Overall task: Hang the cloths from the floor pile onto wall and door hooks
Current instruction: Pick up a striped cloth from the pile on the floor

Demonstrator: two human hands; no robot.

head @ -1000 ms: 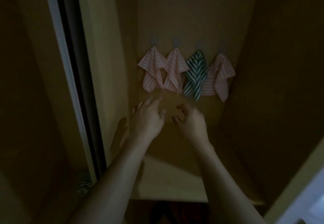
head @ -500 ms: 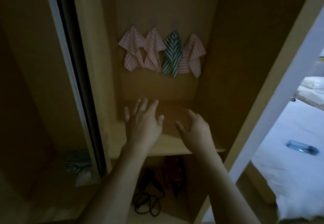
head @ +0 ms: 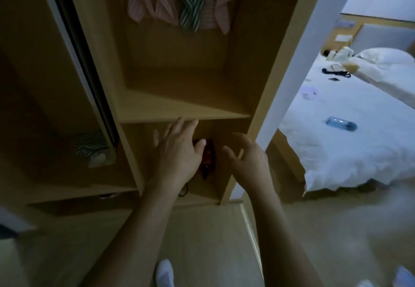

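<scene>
Landmark: shelf (head: 184,112) inside wardrobe. Cloths (head: 177,1) hang in row on back wall above shelf. Both hands before and below shelf edge: left hand (head: 177,152) left, right hand (head: 249,161) right, apart. Bed (head: 350,143) right of shelf, bottle (head: 341,124) lying on it.

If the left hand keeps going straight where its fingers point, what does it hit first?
Most likely the front edge of the wooden shelf: the left hand points up toward it, fingertips just below. Depth is unclear, so it might pass in front of it instead.
</scene>
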